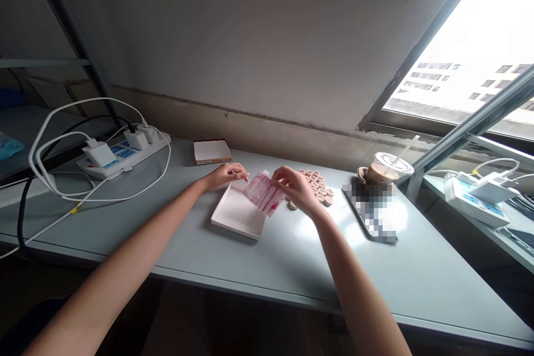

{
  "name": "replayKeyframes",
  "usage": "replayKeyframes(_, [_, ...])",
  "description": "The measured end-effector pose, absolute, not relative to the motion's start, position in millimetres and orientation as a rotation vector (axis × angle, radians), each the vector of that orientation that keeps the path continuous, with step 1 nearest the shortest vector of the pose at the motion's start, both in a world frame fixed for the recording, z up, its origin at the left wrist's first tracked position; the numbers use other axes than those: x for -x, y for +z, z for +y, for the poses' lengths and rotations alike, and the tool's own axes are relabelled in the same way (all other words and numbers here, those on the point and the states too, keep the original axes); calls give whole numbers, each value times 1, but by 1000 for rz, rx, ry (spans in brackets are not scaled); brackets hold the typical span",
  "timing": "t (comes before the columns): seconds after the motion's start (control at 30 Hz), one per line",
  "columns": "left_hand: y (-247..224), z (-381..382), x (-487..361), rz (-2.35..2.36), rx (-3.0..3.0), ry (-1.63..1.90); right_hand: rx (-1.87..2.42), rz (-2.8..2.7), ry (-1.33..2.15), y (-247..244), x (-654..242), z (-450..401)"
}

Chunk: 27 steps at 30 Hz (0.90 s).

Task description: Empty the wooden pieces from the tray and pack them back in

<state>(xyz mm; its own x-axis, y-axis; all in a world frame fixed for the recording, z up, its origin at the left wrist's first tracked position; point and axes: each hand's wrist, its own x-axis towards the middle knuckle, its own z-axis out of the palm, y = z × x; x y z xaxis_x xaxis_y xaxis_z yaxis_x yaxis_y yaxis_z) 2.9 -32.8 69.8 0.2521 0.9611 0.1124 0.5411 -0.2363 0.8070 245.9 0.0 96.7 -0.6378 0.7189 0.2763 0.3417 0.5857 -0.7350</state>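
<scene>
My right hand [294,186] pinches a thin, crumpled Chinese chess board sheet [262,193] with red grid lines and a red character. The sheet hangs over the right part of a shallow white box tray [237,214], hiding some of its inside. At the tray's far left edge is my left hand [227,175], its fingers apart and nothing visible between them. Round wooden Chinese chess pieces [319,189] with carved characters lie grouped just past my right hand, which covers some of them.
A second shallow box part [212,151] lies near the wall. To the right are a phone-like flat object [369,217] and a lidded drink cup [384,169] with a straw. A power strip [125,150] with looping white cables [144,197] takes up the left side.
</scene>
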Motion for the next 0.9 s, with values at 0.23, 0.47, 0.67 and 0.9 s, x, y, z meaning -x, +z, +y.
replayKeyframes(0.23, [70,-36,-5,1348,-1982,714,916,-2414,656,66,-212,-22])
replayKeyframes(0.47, [68,-37,-2,1384,-2036,648,935,-2581,510,62,-210,-25])
replayKeyframes(0.67, [65,-37,0,1404,-2117,621,886,-2629,431,57,-209,-27])
replayKeyframes(0.9, [65,-37,0,1395,-2106,582,871,-2645,441,59,-211,-27])
